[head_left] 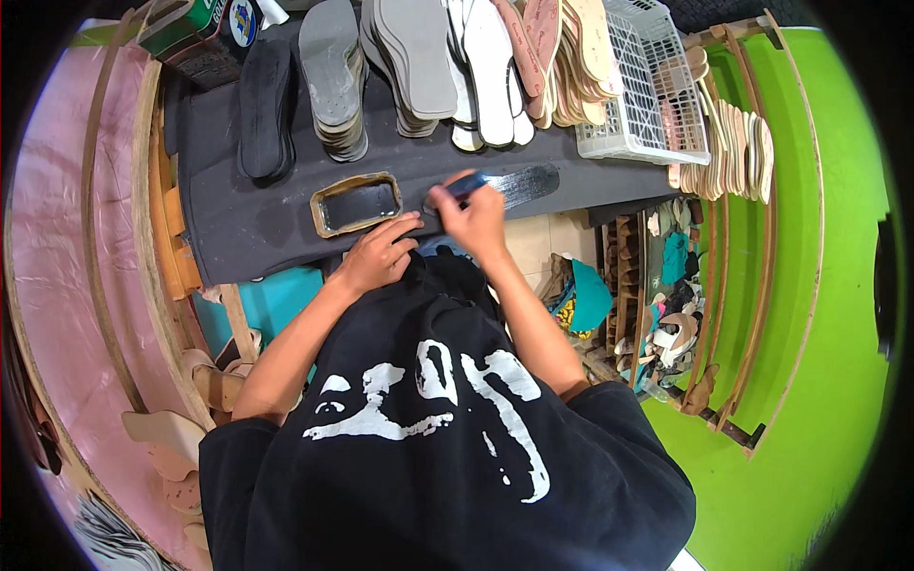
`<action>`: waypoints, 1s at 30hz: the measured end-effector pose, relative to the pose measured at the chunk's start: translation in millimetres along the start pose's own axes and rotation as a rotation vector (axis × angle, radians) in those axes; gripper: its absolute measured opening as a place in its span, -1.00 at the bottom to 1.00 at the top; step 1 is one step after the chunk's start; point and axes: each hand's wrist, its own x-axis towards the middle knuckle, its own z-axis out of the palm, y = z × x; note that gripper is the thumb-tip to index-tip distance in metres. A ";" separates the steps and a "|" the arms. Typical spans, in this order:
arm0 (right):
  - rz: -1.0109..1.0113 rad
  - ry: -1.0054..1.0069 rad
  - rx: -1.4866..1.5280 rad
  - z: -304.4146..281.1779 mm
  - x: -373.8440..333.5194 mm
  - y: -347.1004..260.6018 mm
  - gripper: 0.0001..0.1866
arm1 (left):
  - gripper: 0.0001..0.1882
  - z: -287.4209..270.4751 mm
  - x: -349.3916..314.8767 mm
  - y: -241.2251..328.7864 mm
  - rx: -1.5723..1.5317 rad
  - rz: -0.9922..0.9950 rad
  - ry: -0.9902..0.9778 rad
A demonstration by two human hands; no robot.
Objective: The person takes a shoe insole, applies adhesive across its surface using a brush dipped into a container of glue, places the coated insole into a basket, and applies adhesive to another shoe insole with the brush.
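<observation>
A dark, sole-shaped piece (pixel 533 185) lies slantwise across the bench, its right part glossy and streaked. My right hand (pixel 471 224) is closed around a brush (pixel 466 187) with a dark blue handle, over the left part of the piece. Where the brush meets the surface is hidden by the hand. My left hand (pixel 383 253) has its fingers drawn together at the piece's left end, thumb and fingertips holding it at the edge. Just beyond that hand sits a small rectangular tub (pixel 320 217) with a tan, crusted rim and dark liquid inside.
Stacks of black (pixel 265 109), grey (pixel 331 76) and white insoles (pixel 491 76) line the back of the dark-covered bench (pixel 224 214). Tan insoles (pixel 592 48) adjoin a white plastic crate (pixel 647 143). A green can (pixel 195 43) stands back left. Wooden racks (pixel 728 285) flank the right.
</observation>
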 end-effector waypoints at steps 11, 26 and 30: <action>-0.389 0.079 -0.415 -11.9 5.2 -2.9 -0.84 | -0.80 2.6 1.0 0.4 -0.018 -0.014 0.020; -0.379 0.106 -0.462 -32.3 -8.2 18.9 -0.75 | -0.81 2.6 1.3 0.6 -0.021 0.004 0.031; -0.527 -0.073 -0.363 0.1 -26.0 -5.6 -0.69 | -0.81 3.9 0.7 1.0 -0.027 -0.046 0.053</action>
